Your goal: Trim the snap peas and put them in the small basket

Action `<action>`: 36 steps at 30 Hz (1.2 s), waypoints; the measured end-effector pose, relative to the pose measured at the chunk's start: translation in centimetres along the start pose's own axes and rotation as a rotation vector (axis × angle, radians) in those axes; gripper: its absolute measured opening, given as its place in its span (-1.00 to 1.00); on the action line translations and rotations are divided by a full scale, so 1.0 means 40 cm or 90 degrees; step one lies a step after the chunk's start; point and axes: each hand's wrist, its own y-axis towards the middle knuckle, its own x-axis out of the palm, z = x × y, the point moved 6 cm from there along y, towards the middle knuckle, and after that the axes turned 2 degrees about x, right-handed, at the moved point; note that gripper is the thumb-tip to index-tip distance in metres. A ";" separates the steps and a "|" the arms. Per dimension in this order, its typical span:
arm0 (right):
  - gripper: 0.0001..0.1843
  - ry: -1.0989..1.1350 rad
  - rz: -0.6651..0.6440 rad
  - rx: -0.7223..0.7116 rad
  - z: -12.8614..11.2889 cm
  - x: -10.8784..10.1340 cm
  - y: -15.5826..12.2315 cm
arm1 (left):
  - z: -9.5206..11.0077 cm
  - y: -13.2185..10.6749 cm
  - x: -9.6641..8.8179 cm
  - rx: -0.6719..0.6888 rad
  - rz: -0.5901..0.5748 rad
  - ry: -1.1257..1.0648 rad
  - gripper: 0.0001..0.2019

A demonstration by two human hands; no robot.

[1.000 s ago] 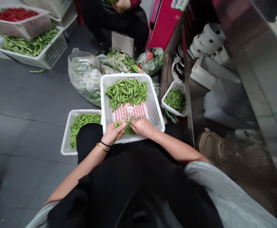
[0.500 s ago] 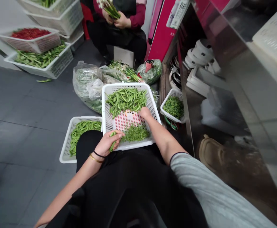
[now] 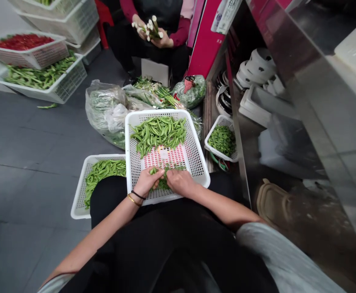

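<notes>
The right hand (image 3: 180, 183) has been brought back beside the left hand (image 3: 147, 182), a pod (image 3: 153, 171) is pinched by the left, and the right's grip cannot be told, over the trimmings (image 3: 164, 184) in the basket (image 3: 153, 111).

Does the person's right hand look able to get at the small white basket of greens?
Probably yes: the right hand is over the big white basket, and the small basket sits just past its rim, nothing between them.

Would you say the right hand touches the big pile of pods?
Apart: the head view shows basket floor between the right hand and the big pile.
</notes>
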 end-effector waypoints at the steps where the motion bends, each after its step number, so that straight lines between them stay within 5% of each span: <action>1: -0.71 0.036 0.021 -0.031 -0.011 -0.006 -0.007 | 0.000 0.002 0.003 -0.006 -0.005 -0.021 -0.65; 6: -0.80 0.457 0.087 -0.063 0.037 -0.042 0.005 | 0.020 -0.008 0.019 -0.055 -0.078 -0.157 -0.64; 10: -0.76 0.853 -0.081 -0.071 0.038 -0.025 0.010 | 0.046 -0.015 0.043 -0.036 -0.128 -0.175 -0.48; 12: -0.75 0.940 -0.125 -0.060 0.031 -0.020 0.007 | 0.061 -0.015 0.049 0.007 -0.144 -0.145 -0.40; 16: -0.78 0.924 -0.077 0.011 0.072 -0.021 0.010 | 0.084 -0.021 0.048 0.060 -0.178 -0.052 -0.32; 20: -0.75 0.851 0.101 0.141 0.186 -0.048 0.007 | 0.079 -0.042 0.048 -0.011 -0.255 -0.045 -0.25; 22: -0.75 0.700 0.207 0.121 0.210 -0.086 -0.002 | 0.075 -0.048 0.043 -0.038 -0.276 -0.062 -0.24; 24: -0.74 0.498 0.260 0.006 0.173 -0.126 -0.011 | 0.069 -0.048 0.040 -0.053 -0.297 -0.073 -0.25; 27: -0.76 0.252 0.231 -0.209 0.063 -0.139 -0.019 | 0.060 -0.044 0.043 -0.063 -0.332 -0.070 -0.27; 31: -0.68 0.136 0.164 -0.301 -0.001 -0.117 -0.009 | 0.066 -0.042 0.044 0.009 -0.300 0.079 -0.41; 36: -0.69 0.398 0.048 -0.275 0.004 -0.083 0.002 | 0.133 -0.080 0.057 0.345 -0.198 0.472 -0.91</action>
